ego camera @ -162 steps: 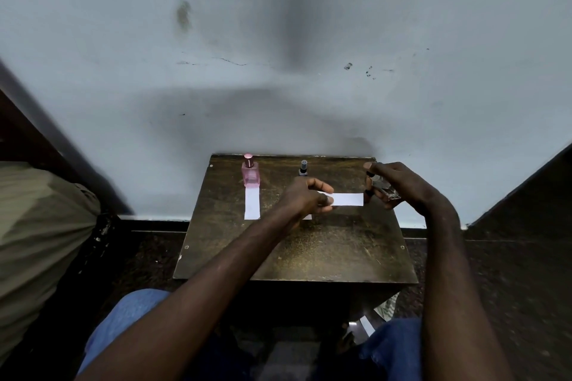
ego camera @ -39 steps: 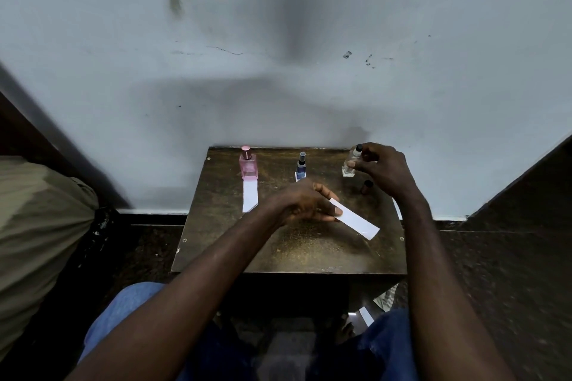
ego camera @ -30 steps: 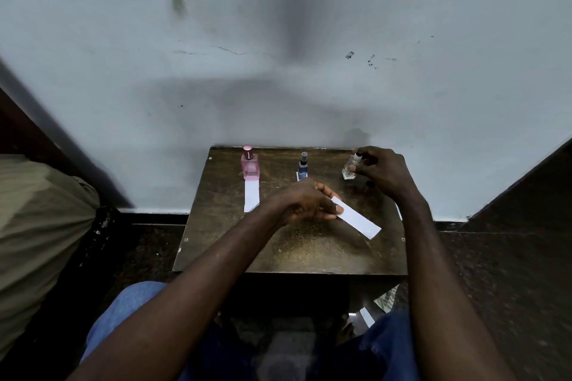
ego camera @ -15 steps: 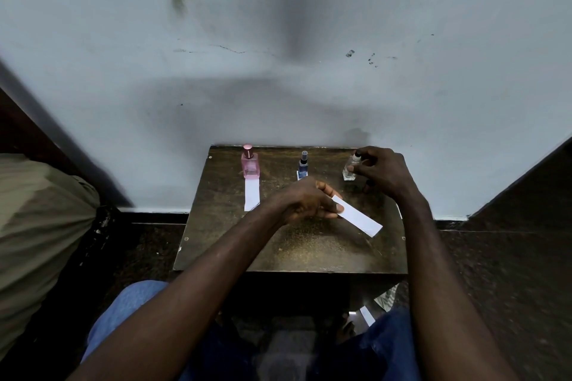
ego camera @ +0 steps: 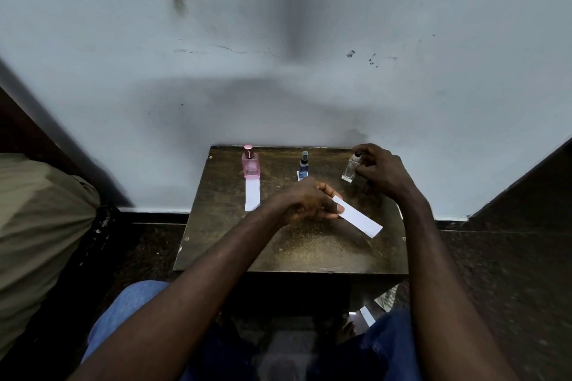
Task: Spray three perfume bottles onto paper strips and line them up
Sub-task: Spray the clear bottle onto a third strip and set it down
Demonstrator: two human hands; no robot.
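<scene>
Fingers of the left hand pinch one end of the loose paper strip, slanting over the table; the right hand curls round the clear bottle at the back right. Best to stand it level with the pink bottle and blue bottle, then lay the strip squarely before it, as theirs lie.

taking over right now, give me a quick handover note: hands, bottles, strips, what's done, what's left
Left hand pinches the third strip, slanted over the table.
Right hand holds the clear bottle, standing at back right.
Pink bottle back left, first strip laid in front of it. Blue bottle back middle, second strip in front, mostly hidden by the left hand.
Done: two bottle-strip pairs lined up.
Left: lay the third strip in front of the clear bottle, let go.
</scene>
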